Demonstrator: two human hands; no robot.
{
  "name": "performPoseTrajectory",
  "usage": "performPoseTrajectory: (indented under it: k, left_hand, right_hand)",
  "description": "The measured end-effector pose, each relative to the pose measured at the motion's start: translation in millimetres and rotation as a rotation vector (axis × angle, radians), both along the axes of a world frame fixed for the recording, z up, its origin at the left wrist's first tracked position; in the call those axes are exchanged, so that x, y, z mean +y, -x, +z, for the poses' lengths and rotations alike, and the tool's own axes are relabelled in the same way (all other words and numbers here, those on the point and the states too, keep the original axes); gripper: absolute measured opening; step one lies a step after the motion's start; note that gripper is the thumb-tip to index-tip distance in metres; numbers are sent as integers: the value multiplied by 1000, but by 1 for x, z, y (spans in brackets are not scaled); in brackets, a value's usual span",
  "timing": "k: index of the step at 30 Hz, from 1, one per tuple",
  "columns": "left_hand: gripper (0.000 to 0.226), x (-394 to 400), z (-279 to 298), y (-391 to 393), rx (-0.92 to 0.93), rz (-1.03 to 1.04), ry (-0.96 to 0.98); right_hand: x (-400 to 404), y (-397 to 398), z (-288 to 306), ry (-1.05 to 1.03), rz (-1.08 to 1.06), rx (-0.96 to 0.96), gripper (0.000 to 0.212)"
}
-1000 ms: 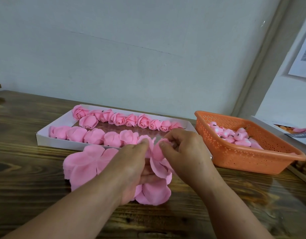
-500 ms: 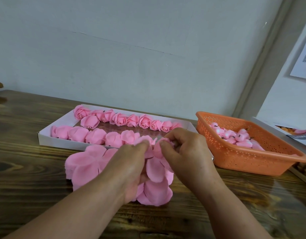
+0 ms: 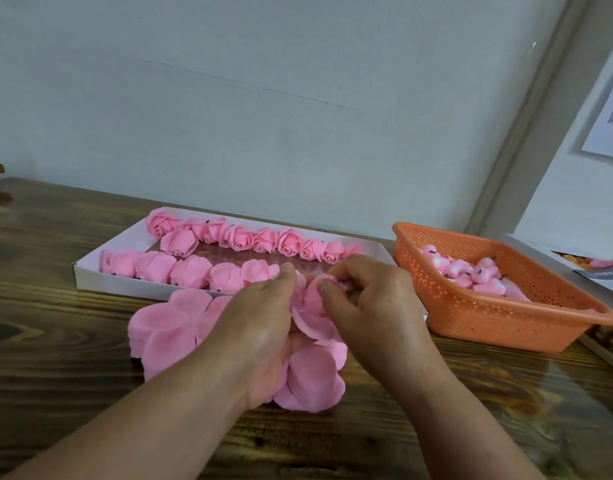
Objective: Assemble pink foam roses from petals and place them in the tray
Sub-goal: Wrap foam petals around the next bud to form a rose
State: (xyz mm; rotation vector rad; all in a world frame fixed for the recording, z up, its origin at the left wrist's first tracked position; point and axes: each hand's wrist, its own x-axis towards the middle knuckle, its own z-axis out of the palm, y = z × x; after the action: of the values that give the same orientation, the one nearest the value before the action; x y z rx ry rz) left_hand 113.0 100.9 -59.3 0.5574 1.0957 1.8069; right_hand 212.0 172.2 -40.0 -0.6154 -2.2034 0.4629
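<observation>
Hands meet over the dark wooden tabletop [image 3: 56, 358]: the left hand [image 3: 260, 341] and right hand [image 3: 371, 303] both pinch a half-formed pink foam rose [image 3: 315, 299] between them. Flat pink foam petals [image 3: 170, 327] lie just left of the left hand. Beyond both hands, the shallow white cardboard tray [image 3: 90, 275] holds two rows of finished roses.

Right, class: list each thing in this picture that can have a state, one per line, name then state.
Left hand: grips the rose being formed.
Right hand: pinches a petal on that rose.
Rose in hand: unfinished, outer petals spread loose.
Flat petal piece: lying flat on the table, unused.
White tray: partly filled, two rows of roses.
Orange basket: holds pink bud centres.
</observation>
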Motion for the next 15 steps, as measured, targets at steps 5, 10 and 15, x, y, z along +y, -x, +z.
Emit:
performPoseTrajectory:
  k: [5,10,15]
  left_hand:
    - [52,-1,0,-2,75,-51,7]
    - [73,-2,3,-5,59,-87,-8]
    - [86,-7,8,-3,72,-258,-33]
  right_hand:
    - [1,0,0,-15,9,-102,14]
    - [-4,5,-2,-85,19,-175,17]
    - [-5,3,0,-104,27,-191,14]
